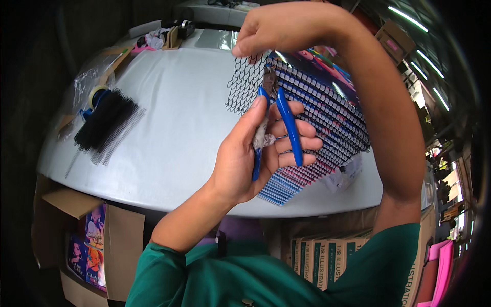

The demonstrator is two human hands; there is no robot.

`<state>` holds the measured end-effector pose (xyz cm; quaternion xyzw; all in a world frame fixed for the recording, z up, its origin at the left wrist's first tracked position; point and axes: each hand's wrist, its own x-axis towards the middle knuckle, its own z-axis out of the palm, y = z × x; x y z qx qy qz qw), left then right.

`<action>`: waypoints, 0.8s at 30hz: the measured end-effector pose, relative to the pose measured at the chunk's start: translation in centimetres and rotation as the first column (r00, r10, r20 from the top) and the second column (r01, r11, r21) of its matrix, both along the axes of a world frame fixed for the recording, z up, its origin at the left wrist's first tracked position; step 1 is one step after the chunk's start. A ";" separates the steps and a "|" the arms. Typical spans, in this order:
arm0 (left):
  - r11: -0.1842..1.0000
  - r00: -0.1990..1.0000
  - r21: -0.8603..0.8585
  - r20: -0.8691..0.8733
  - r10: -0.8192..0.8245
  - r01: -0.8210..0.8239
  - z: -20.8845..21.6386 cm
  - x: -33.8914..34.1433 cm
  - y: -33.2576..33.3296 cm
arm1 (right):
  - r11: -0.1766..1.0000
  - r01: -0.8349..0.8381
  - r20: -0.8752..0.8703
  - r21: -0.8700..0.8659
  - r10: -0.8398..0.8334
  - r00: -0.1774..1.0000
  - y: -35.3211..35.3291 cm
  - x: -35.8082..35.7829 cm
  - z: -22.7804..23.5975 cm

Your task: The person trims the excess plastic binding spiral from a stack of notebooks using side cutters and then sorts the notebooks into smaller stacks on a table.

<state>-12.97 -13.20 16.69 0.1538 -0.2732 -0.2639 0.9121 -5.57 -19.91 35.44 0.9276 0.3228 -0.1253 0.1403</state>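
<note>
- A white-topped bench [174,112] fills the middle of the view, with a person's two bare hands over its right half.
- The left hand [236,156], palm up, holds blue-handled pliers [289,128]; the thumb lies on one handle, and the four fingers, loosely spread and barely curled, pass behind the other. The handles stand apart.
- The pliers' tip is at the left edge of the printed stack; whether it touches a coil cannot be told.
- The printed stack [327,120], with overlapping rows of coil-bound edges in blue, white and pink, reaches from beyond the left fingers to the bench's near edge.
- Black coil ends [244,84] stick out to the stack's left, like netting.
- The right hand [281,30] arches over from the right, fingers curled in, tips at the top of the coil ends; whether they pinch them cannot be told.
- Toward the bench's left edge, a bundle of black coils [105,123] lies beside a blue tape dispenser [88,113].
- Below the near edge, at its left corner, stands an open carton [125,250].
</note>
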 end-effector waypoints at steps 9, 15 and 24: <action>1.000 0.999 -0.023 -0.031 0.013 -0.013 0.0 0.8 1.1 | 0.986 -0.149 -0.035 0.072 0.152 0.988 0.1 1.4 -1.2; 0.996 0.998 -0.074 -0.027 -0.050 0.048 -0.8 2.1 2.3 | 0.968 -0.205 -0.065 0.145 0.216 0.974 0.6 1.8 -1.6; 0.984 0.990 0.136 -0.054 0.128 -0.120 -0.2 0.2 1.8 | 0.974 -0.193 -0.065 0.116 0.201 0.977 0.4 2.0 -1.6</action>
